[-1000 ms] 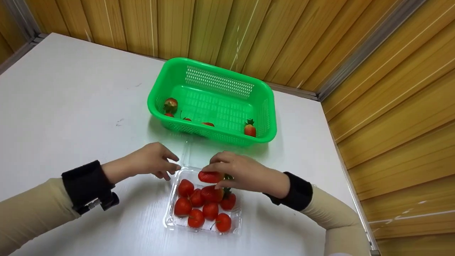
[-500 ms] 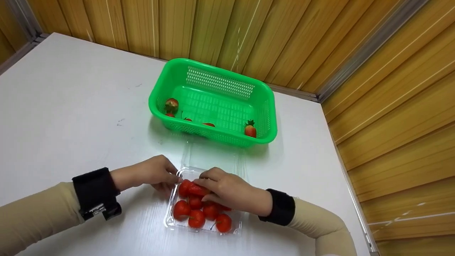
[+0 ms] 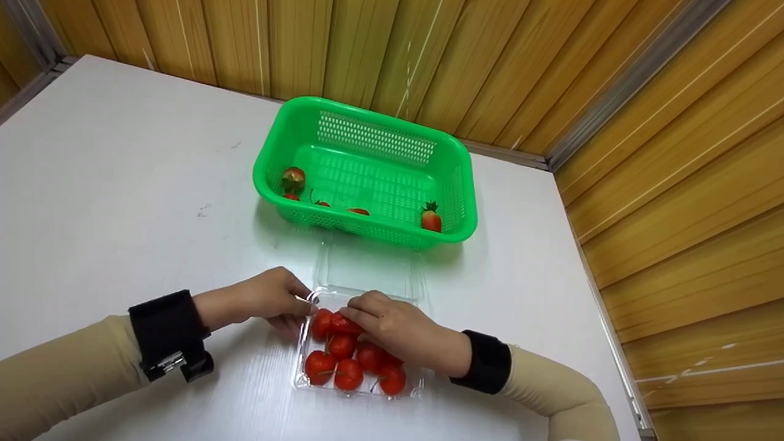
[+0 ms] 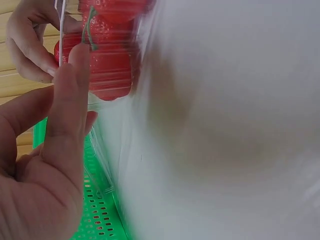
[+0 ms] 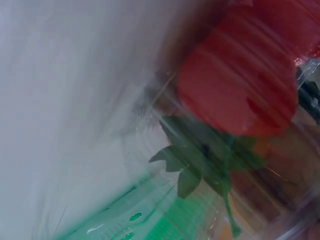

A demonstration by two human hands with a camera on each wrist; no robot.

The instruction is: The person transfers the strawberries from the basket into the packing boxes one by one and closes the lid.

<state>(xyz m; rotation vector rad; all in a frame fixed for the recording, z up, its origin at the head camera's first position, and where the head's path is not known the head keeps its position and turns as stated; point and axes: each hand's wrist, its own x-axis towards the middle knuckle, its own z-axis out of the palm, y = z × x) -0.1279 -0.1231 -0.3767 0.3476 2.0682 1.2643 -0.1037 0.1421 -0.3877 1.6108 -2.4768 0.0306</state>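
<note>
A clear plastic clamshell box (image 3: 298,381) holds several red strawberries and round, thin-stemmed fruits that look like cherries (image 3: 349,374). Over its far part, my right hand (image 3: 392,324) grips a strawberry (image 3: 344,324), fingers curled down among the fruit and partly hidden. At the left wall, my left hand (image 3: 272,299) rests its fingertips against the rim. The left wrist view shows its fingers (image 4: 70,107) extended along the outside of that wall. The right wrist view looks through the plastic at a red fruit (image 5: 235,80) and green leaves (image 5: 187,167).
Behind the box stands a green perforated basket (image 3: 367,113) with several fruits along its near side, including a leafy strawberry (image 3: 430,219) at the right. The transparent lid (image 3: 370,269) lies folded back towards the basket. Wood-look panels (image 3: 392,55) border the white table (image 3: 153,171).
My right hand has come down and left into the box with its strawberry. My left hand has come in to the wall, and the box has shifted slightly right.
</note>
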